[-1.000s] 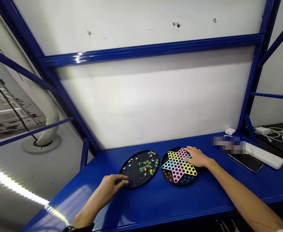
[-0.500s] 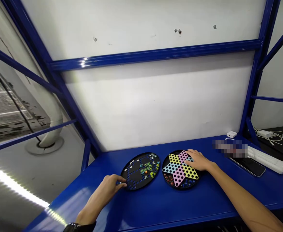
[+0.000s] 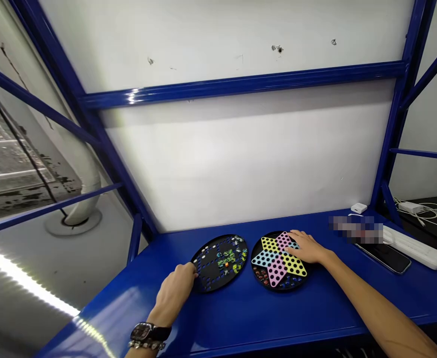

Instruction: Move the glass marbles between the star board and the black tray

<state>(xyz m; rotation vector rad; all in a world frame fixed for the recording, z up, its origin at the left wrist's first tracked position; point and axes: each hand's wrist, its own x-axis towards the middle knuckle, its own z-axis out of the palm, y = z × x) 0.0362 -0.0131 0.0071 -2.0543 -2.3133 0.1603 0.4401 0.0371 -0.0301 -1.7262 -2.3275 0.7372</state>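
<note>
The left hand (image 3: pixel 175 291) is reaching the edge of a round black board with small glass marbles (image 3: pixel 211 247), low in the middle of the frame, but I cannot tell if its fingers are gripping. The right hand (image 3: pixel 306 247) is lying on a round black board with a colourful star (image 3: pixel 267 237), fingers spread apart. Both boards are sitting side by side on the blue metal table (image 3: pixel 218 323).

Black wristwatch (image 3: pixel 150 331) and 1 silver bracelet (image 3: pixel 147 344) on left wrist (image 3: pixel 158 316)
</note>
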